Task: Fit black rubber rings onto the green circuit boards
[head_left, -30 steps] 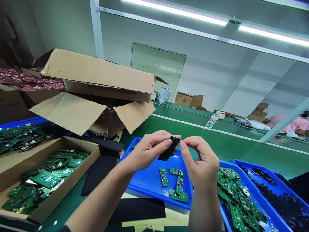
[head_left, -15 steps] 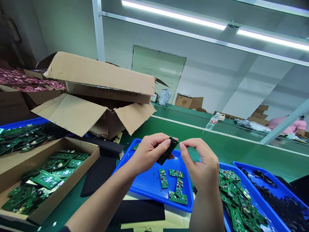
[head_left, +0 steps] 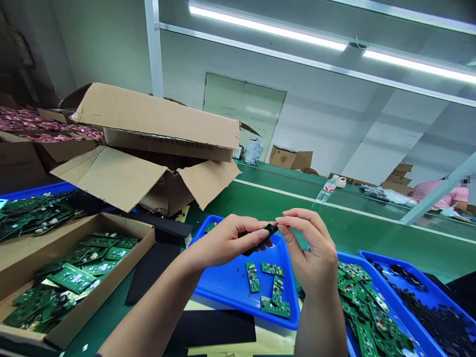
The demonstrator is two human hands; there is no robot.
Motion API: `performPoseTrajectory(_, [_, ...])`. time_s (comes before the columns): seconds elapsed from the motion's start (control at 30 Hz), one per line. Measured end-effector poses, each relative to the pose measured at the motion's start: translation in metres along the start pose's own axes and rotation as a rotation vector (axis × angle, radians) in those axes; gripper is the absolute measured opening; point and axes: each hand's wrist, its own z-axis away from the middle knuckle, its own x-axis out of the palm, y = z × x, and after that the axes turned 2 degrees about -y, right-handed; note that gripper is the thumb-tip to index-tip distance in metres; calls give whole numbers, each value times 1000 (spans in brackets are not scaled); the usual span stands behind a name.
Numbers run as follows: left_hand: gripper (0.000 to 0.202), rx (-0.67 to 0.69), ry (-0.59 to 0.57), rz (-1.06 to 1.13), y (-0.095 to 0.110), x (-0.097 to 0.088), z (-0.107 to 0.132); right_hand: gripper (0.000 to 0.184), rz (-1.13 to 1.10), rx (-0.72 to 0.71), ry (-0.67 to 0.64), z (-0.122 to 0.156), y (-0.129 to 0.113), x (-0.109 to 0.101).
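Note:
My left hand (head_left: 230,241) holds a dark circuit board (head_left: 256,243) between thumb and fingers, tilted nearly edge-on to me. At the board's right end, the thumb and fingertips of my right hand (head_left: 314,248) are pinched together. Whatever they hold there is too small or hidden to make out. Below both hands is a blue tray (head_left: 223,287), where several green circuit boards (head_left: 253,276) with components lie beside a few tiny dark bits.
A cardboard box of green boards (head_left: 126,287) stands at left, an open carton (head_left: 156,114) behind it. Blue trays with boards (head_left: 366,307) and black parts (head_left: 427,307) sit at right. A water bottle (head_left: 327,189) stands farther back. A person in pink (head_left: 431,192) is at far right.
The board has turned from showing its flat face to nearly edge-on. My left hand has rolled with it, and my right fingers remain at its end.

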Motion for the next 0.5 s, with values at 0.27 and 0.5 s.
performPoseTrajectory(0.27, [30,234,195,-141,1,-9,4,72,-172,105,-158,8,-4,5])
performPoseTrajectory(0.5, [43,286,249,-318,-3,-10,7,28,-262,337,18,10,-6,6])
